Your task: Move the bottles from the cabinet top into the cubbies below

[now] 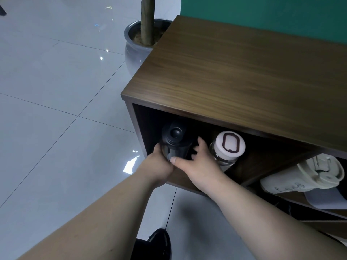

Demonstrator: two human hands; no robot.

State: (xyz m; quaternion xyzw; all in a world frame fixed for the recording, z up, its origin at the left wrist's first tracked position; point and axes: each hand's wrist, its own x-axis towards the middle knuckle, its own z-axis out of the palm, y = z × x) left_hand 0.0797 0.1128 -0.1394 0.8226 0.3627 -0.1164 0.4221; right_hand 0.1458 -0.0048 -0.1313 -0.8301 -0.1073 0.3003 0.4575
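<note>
A: 2 hands on 1 bottle. Dark bottle (175,142) sits upright in the left cubby (262,158), near the left wall, cap toward the camera.

B: Grip state?

A: Left hand (157,164) wraps the bottle's left side, fingers closed onto it. Right hand (195,162) is on the bottle's right side, thumb pressed against the lower front, fingers curled round the far side. Both gripping the same bottle.

B: Anything else in that cubby?

A: 1 more: clear bottle with white lid (228,147), upright, just right of the right hand. Lid has a dark rounded ring marked on top. Can't tell if the hand touches it.

B: Next cubby over?

A: Right of the divider, a white bottle (309,175) lies on its side, flip lid facing the camera, resting on something grey (324,199). Can't tell what the grey thing is.

B: Cabinet top?

A: Wood cabinet top (244,72) shows only bare brown grain in the visible part. Right end is cut off by the frame edge.

B: Surroundings?

A: Glossy grey tiled floor (56,109). Grey ceramic planter (135,45) with a trunk (148,19) stands just behind the cabinet's left corner. Green wall (262,10) behind. 1 black shoe (159,243) at the bottom edge, between the forearms.
</note>
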